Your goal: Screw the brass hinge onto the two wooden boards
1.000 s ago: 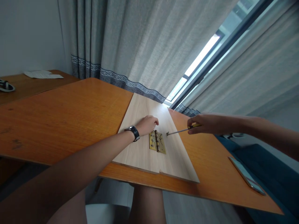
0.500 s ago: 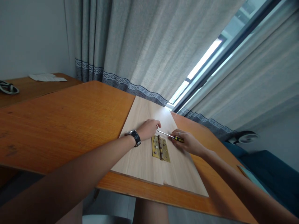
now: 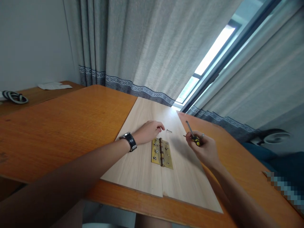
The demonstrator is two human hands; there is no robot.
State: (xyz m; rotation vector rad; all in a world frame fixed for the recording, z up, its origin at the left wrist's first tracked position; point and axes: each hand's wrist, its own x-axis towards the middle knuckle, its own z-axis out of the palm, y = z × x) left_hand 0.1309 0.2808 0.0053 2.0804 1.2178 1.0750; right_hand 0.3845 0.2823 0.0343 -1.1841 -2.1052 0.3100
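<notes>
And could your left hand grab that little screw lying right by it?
Probably yes: the little screw lies close beside the left hand, and nothing visible stands between them.

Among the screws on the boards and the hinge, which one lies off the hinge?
The loose screw just right of the left hand, beyond the hinge; the other screws sit on the hinge itself.

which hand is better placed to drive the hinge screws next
Probably the right hand: it holds the screwdriver. The left hand shows no tool and is near the far end of the hinge.
</notes>
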